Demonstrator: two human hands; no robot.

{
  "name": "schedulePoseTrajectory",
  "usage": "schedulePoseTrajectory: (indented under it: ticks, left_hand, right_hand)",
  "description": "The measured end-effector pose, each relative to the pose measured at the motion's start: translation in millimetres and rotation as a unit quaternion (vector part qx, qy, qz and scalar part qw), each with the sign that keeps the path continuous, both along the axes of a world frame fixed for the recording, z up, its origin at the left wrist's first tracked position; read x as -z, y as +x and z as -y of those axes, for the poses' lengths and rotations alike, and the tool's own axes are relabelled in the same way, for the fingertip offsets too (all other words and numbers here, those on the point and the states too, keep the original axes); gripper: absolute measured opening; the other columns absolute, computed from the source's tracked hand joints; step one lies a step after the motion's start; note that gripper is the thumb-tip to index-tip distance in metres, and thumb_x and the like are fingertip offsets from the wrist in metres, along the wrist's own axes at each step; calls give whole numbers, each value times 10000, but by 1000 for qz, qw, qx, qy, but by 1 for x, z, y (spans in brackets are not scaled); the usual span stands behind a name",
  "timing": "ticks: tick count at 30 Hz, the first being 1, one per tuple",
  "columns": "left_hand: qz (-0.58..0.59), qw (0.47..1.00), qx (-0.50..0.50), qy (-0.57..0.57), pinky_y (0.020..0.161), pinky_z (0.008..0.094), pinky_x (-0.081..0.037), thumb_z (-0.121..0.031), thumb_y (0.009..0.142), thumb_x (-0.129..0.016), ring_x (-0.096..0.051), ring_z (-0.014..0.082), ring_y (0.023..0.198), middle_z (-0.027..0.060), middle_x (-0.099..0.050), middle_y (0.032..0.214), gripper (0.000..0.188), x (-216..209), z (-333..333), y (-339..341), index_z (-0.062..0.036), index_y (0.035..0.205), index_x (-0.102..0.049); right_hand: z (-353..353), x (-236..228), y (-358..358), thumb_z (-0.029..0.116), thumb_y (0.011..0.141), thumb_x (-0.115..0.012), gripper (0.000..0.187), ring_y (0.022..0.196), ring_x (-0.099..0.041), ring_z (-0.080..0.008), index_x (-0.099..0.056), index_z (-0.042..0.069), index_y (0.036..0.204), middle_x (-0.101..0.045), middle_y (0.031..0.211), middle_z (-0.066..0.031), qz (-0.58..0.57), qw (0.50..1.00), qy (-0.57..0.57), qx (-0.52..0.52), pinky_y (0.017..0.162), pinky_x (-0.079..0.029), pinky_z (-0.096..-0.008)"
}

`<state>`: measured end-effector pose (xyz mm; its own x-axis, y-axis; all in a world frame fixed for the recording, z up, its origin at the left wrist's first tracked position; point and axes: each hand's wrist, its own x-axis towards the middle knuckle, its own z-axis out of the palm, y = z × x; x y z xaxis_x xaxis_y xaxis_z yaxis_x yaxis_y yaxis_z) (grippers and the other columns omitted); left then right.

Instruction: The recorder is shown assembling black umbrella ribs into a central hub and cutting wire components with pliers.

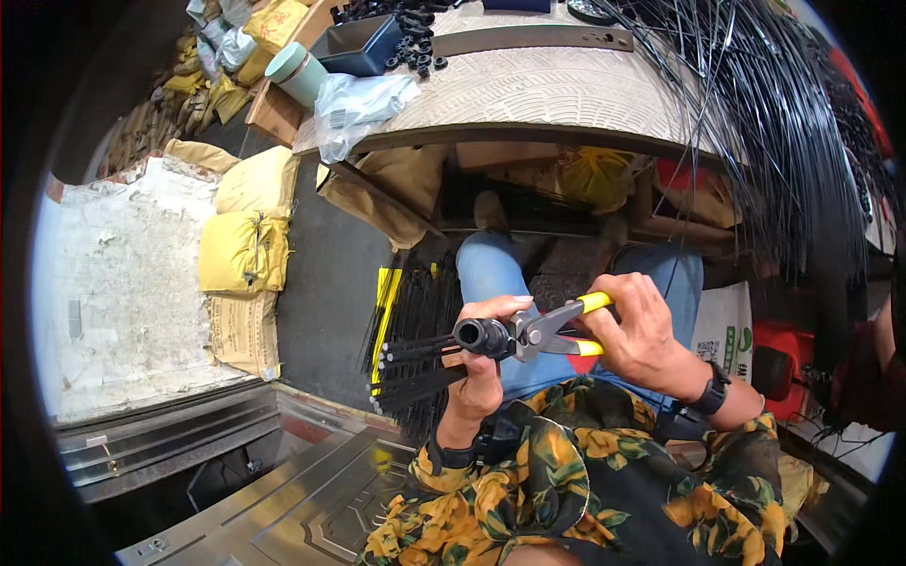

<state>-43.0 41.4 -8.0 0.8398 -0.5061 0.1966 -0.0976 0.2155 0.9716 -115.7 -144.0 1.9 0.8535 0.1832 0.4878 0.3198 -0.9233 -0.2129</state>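
Note:
My right hand (644, 332) is closed round the yellow-tipped handles of a pair of pliers (536, 336), with the handles spread apart. The metal head of the pliers meets a short black tubular piece (478, 337), whose round open end faces up. My left hand (479, 382) grips this piece between thumb and fingers. Several black rods (411, 377) with pale round ends stick out leftward from the same hand. How the rods sit in the palm is hidden. Exactly what the jaws bite on cannot be made out.
A bundle of black rods (429, 292) lies beside my left leg. Ahead stands a patterned table (557, 94) with a plastic bag (363, 104), a green cup (296, 74), a dark bin (354, 45) and a heap of thin black strands (755, 113). Yellow sacks (243, 250) lie left; something red (785, 363) is right.

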Motion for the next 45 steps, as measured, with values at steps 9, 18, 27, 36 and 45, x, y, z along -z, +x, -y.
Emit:
schedulePoseTrajectory:
  ticks: [9, 18, 27, 36, 45]
  left_hand:
    - [2, 993, 114, -22, 660, 266, -443, -648, 851, -281, -538, 135, 716, 99, -589, 915, 745, -1, -3, 3, 15, 1075, -536]
    - [-13, 993, 116, -9, 662, 262, -415, -663, 842, -275, -513, 155, 740, 135, -546, 899, 776, -5, 5, 12, 52, 1049, -494]
    - [-15, 997, 72, 8, 789, 276, -410, -624, 872, -265, -510, 134, 879, 105, -545, 1095, 736, 5, -4, 7, 19, 1141, -500]
    - [-29, 996, 84, -9, 800, 281, -403, -610, 874, -307, -500, 133, 896, 96, -549, 1063, 718, 5, -9, 9, 28, 1144, -498]
    - [-73, 993, -22, -86, 672, 334, -414, -587, 881, -329, -464, 173, 669, 78, -480, 733, 649, 19, 1, 13, 19, 1084, -442]
  right_hand:
    - [53, -77, 9, 299, 877, -565, 281, 745, -558, -136, -592, 24, 929, -569, 837, -74, -581, 675, 363, -273, 635, -442, -312]
    - [31, -66, -11, 95, 698, -647, 441, 1057, -481, -317, -504, 11, 1107, -423, 1227, -168, -239, 960, 51, -140, 926, -349, -449]
    - [16, -47, -8, 149, 716, -574, 340, 1085, -487, -263, -585, 45, 1040, -453, 1203, -142, -69, 990, -125, -21, 1016, -174, -616]
    - [17, -44, -2, 101, 749, -557, 216, 951, -531, -222, -554, 84, 964, -475, 964, -87, -144, 984, -49, -93, 920, -392, -463]
    - [58, -61, 19, 44, 759, -629, 117, 749, -572, -246, -570, 45, 860, -568, 828, -99, -132, 953, 244, -120, 658, -469, -339]
